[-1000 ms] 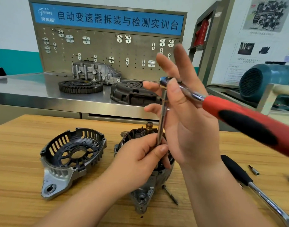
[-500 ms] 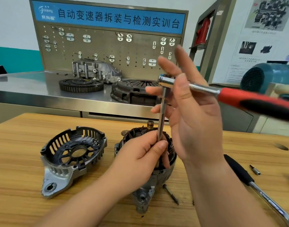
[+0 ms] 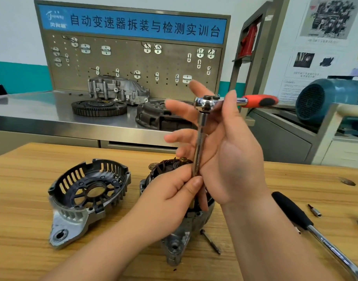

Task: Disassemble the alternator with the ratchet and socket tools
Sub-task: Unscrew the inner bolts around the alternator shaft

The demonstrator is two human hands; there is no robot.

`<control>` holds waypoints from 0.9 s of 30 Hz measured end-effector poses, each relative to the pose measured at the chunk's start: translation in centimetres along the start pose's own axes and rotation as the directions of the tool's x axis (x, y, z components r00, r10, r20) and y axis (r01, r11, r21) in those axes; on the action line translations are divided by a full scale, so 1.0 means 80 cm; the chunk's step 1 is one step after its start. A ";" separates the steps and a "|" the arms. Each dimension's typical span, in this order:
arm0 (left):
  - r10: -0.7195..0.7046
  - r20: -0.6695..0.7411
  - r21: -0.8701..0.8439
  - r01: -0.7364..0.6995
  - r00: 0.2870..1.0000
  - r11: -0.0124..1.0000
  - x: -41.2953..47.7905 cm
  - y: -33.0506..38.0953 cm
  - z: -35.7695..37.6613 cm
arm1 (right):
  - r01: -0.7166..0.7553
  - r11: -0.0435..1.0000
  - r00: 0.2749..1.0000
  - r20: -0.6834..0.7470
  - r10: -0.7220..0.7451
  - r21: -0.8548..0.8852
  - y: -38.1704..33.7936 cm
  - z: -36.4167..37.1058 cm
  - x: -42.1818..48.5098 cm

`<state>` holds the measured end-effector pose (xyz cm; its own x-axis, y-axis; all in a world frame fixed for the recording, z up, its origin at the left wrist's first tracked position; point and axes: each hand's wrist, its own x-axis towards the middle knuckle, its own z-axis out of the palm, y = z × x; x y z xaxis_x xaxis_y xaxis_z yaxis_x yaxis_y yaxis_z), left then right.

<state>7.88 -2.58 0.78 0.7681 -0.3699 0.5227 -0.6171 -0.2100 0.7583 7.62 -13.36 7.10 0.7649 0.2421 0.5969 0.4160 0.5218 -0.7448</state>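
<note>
The alternator (image 3: 177, 243) is stood at lower centre of the wooden table (image 3: 22, 199), with its removed end cover (image 3: 89, 189) laid to the left. The extension bar (image 3: 200, 142) is pinched at its lower end by the left hand (image 3: 174, 191), apparently so that it is guided onto a fastener hidden beneath. The ratchet (image 3: 206, 102) is steadied at mid-frame by the right hand (image 3: 235, 159), its fingers spread straight behind the head and its thumb laid against the neck.
</note>
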 end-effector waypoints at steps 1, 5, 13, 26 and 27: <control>-0.005 -0.013 0.002 0.005 1.000 1.000 0.000 0.000 0.001 | 0.053 0.998 0.998 -0.027 -0.054 -0.029 0.001 0.001 0.000; -0.021 -0.029 0.013 0.021 0.999 1.000 0.001 0.002 0.003 | 0.246 0.918 0.964 -0.024 -0.266 -0.310 -0.004 0.001 -0.003; 0.010 0.035 -0.087 -0.007 0.999 0.996 -0.003 0.002 -0.005 | 0.003 0.999 0.999 -0.043 -0.001 0.044 -0.004 0.001 0.000; 0.017 0.010 0.007 -0.017 1.000 1.000 0.002 -0.005 -0.001 | 0.238 0.943 0.965 -0.053 -0.257 -0.233 -0.004 0.003 0.000; 0.018 0.019 -0.023 -0.017 1.000 1.000 0.002 -0.005 -0.003 | 0.224 0.956 0.967 -0.075 -0.242 -0.187 -0.003 0.002 -0.002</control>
<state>8.27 -2.36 0.63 0.7536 -0.3911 0.5283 -0.6263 -0.1831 0.7578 7.36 -13.42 7.25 0.6764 0.0468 0.7350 0.6613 0.4006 -0.6341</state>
